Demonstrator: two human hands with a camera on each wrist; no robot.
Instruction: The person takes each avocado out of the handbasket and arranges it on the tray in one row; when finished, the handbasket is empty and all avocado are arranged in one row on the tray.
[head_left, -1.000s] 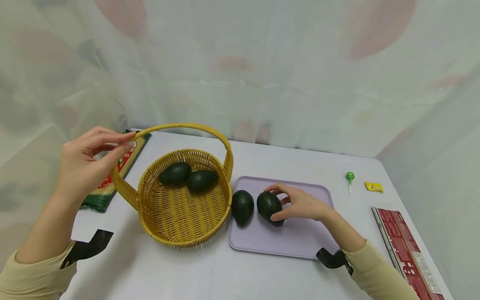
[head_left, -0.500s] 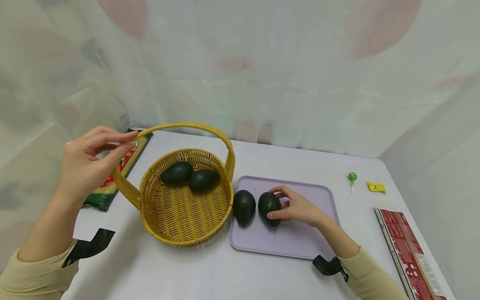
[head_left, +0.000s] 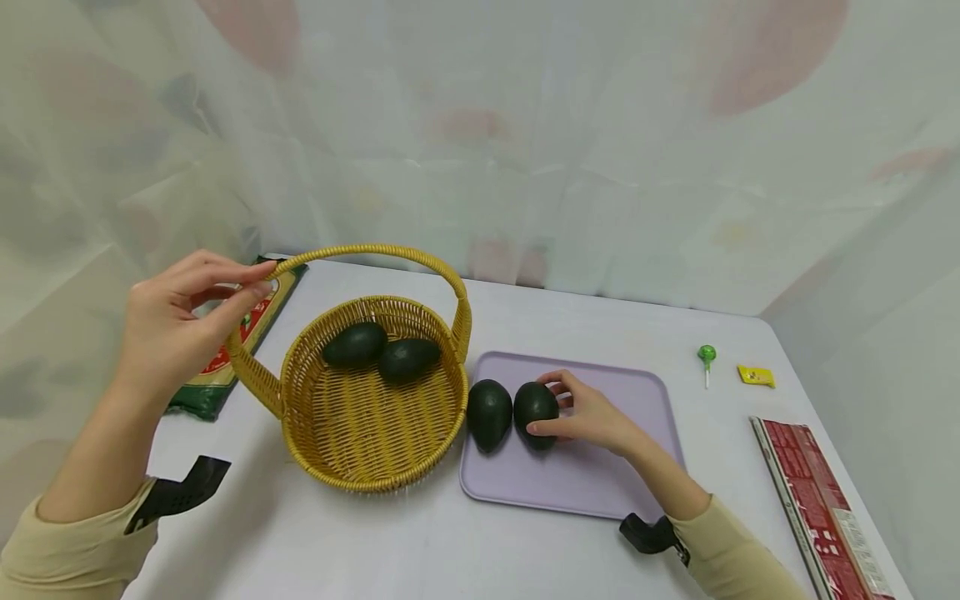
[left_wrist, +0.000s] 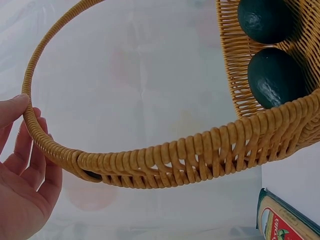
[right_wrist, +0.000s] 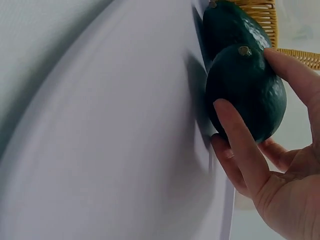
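Observation:
My left hand [head_left: 176, 312] pinches the yellow handle [head_left: 367, 250] of a woven basket [head_left: 367, 433] between thumb and fingers. Two dark green avocados [head_left: 406, 360] lie against the basket's far inner wall. On the lilac tray [head_left: 630, 387], just right of the basket, my right hand [head_left: 592, 418] grips an avocado [head_left: 536, 403], thumb on the near side and fingers round the far side. Another avocado [head_left: 489, 415] lies to its left, by the basket rim. In the right wrist view the gripped avocado [right_wrist: 245, 90] partly covers that one [right_wrist: 232, 25].
Behind my left hand lies a green and red packet [head_left: 210, 387]. To the right of the tray are a green lollipop [head_left: 707, 353], a small yellow wrapped packet [head_left: 756, 376] and a red box [head_left: 813, 500]. A pale curtain [head_left: 480, 167] hangs behind the table.
My right hand has moved slightly left, and the avocado in its grip now sits upright and close beside the other one. My left hand keeps its hold on the handle.

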